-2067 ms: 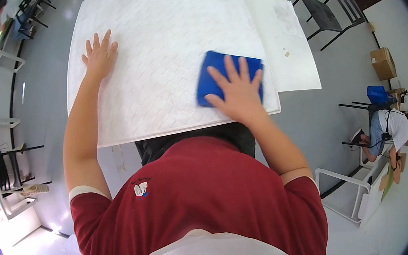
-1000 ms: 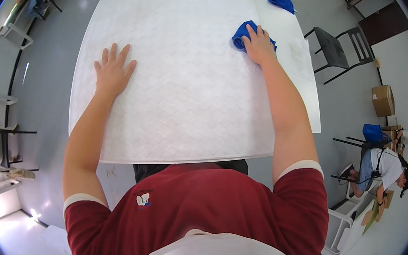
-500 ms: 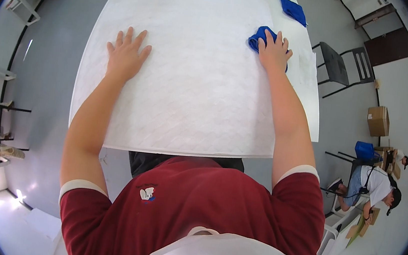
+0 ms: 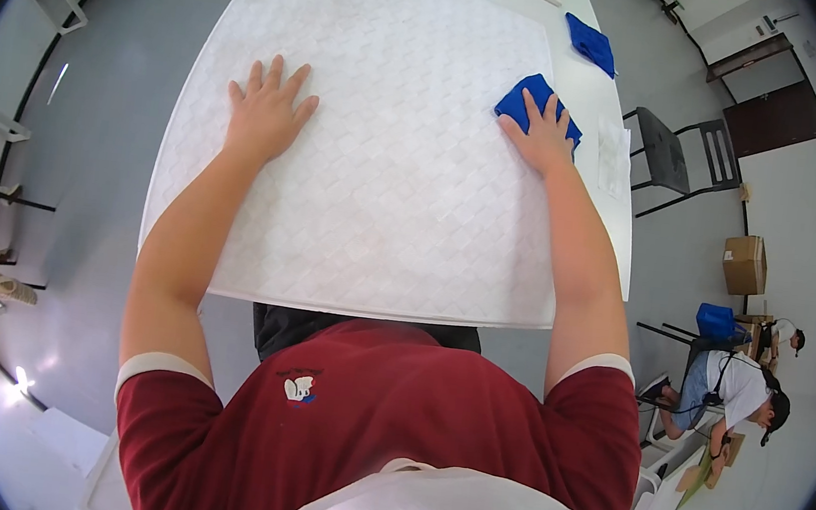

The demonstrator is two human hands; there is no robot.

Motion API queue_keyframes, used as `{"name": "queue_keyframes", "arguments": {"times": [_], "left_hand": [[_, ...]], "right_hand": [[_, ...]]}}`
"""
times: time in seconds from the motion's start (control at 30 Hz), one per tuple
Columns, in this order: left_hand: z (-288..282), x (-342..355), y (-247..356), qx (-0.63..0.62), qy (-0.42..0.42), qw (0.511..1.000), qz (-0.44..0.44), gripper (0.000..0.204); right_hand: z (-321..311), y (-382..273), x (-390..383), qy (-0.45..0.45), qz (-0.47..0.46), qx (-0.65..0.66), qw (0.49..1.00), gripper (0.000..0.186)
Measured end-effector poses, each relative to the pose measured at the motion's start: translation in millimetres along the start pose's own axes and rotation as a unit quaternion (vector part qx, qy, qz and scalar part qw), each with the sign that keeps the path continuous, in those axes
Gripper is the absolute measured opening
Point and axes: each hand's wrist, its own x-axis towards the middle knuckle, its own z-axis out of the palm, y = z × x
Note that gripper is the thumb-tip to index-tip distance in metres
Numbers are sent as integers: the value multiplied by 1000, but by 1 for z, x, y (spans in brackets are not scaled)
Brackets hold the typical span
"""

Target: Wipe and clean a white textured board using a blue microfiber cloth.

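A large white sheet (image 4: pixel 384 202) with a woven-looking raised pattern covers most of the table in front of me. My left hand (image 4: pixel 268 113) lies flat on its left part, fingers spread, holding nothing. Over at the right, my right hand (image 4: pixel 542 137) rests palm down on a folded blue cloth (image 4: pixel 517 102). Its fingers are stretched and apart, pressing the cloth against the sheet near the right edge. Part of the cloth is hidden beneath the palm.
A second blue cloth (image 4: pixel 591 46) lies at the table's far right corner. Pale paper (image 4: pixel 613 158) sits along the right side of the white table (image 4: pixel 590 200). A dark chair (image 4: pixel 667 149) stands to the right. Farther right, a person (image 4: pixel 740 389) sits bent forward near a cardboard box (image 4: pixel 745 265).
Beneath my right hand the blue cloth now looks flatter and more spread out, and the fingers are straighter. My left hand stays flat on the sheet. The whole view has shifted slightly.
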Motion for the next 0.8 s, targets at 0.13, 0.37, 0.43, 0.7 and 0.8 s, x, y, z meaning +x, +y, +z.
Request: {"name": "queue_keyframes", "arguments": {"times": [0.13, 0.37, 0.43, 0.7, 0.8], "left_hand": [[0, -1, 2, 2, 1, 1000, -2, 50], [1, 0, -2, -13, 20, 1000, 2, 50], [0, 1, 0, -14, 19, 1000, 1, 50], [-2, -2, -1, -9, -2, 1000, -16, 49], [0, 0, 2, -6, -3, 1000, -12, 49]], "right_hand": [[7, 7, 8, 14, -5, 37, 999, 71], [14, 9, 17, 67, -11, 67, 995, 55], [17, 13, 21, 70, -17, 72, 995, 54], [-1, -61, -33, 50, -236, 50, 969, 62], [12, -69, -39, 54, -228, -37, 971, 66]]}}
